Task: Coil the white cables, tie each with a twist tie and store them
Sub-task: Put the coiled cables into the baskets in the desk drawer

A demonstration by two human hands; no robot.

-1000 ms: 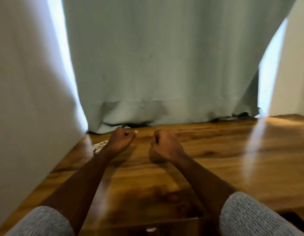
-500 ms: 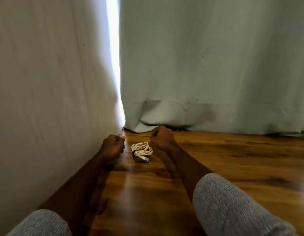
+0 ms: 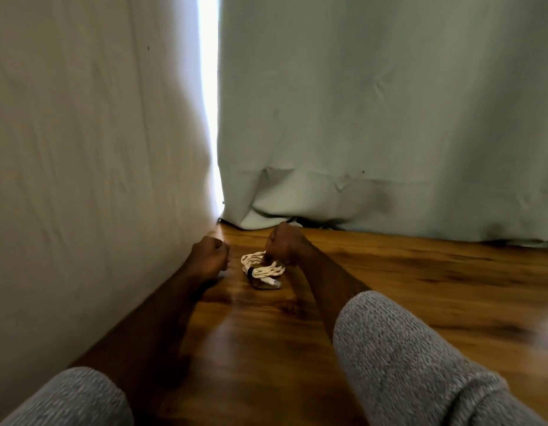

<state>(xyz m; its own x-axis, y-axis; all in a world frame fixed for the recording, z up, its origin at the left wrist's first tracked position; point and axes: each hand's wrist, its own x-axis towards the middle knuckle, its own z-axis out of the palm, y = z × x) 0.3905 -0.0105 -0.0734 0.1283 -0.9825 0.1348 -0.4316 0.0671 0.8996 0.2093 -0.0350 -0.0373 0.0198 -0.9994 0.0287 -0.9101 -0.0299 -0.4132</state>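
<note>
A coiled white braided cable lies on the wooden table near the left corner. A dark tie wraps one side of the coil, and its silver connector points toward me. My right hand is curled, its fingertips down on the coil's far edge and pinching it. My left hand is a closed fist just left of the coil, apart from it, with nothing visible in it.
A pale cloth wall runs close along the left side, right beside my left arm. A grey-green curtain hangs at the back, its hem on the table. The wooden surface stretches to the right.
The view has swung left and the coil has come into sight between my hands. My right hand has moved down onto the coil's far edge. My left fist stays beside it.
</note>
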